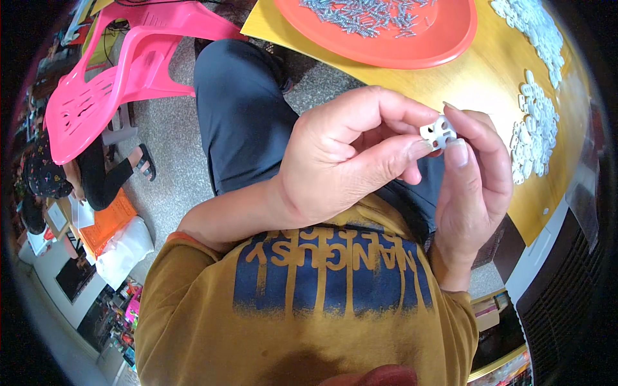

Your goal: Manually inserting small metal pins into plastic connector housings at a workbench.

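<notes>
A small white plastic part (438,132) with several round holes is held up in front of me, above my lap. My left hand (354,145) pinches its left side between thumb and index finger. From the right, the thumb and index finger of my right hand (473,161) grip the same part. The fingertips cover some of its edges. Beyond my hands, an orange-red plate (444,48) on the yellow table (479,87) holds many small metal screws or springs (367,16); which they are I cannot tell.
Piles of small white plastic pieces (535,128) lie on the table's right side, with more white pieces (534,32) behind them. A pink plastic chair (122,71) stands at the left. Past it another person (90,170) sits low, near an orange box (112,222) and a white bag (125,251).
</notes>
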The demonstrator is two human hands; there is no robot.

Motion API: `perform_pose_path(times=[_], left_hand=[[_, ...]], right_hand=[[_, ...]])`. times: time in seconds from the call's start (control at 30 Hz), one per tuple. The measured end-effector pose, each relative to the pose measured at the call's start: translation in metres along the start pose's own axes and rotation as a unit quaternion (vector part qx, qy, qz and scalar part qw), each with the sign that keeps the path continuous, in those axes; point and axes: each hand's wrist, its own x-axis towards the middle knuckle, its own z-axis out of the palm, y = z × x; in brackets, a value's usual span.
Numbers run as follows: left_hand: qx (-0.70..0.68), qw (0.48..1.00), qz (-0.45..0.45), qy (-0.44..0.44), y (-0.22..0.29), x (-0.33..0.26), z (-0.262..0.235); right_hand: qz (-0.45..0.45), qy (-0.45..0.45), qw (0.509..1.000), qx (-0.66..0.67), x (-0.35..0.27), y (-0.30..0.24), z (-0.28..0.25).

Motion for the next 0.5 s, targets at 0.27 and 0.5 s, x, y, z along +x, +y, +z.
perform_pose_path(times=[0.27, 0.5], left_hand=[[-0.055, 0.997, -0.053, -0.007, 0.0041, 0.0002, -0.0008], [-0.050, 0.998, -0.030, 0.005, 0.0020, -0.0012, 0.0002]], right_hand=[[0.000, -0.024, 0.999, -0.027, -0.0017, -0.0031, -0.0032], [0.017, -0.034, 0.998, -0.056, -0.0002, -0.0062, -0.0015]])
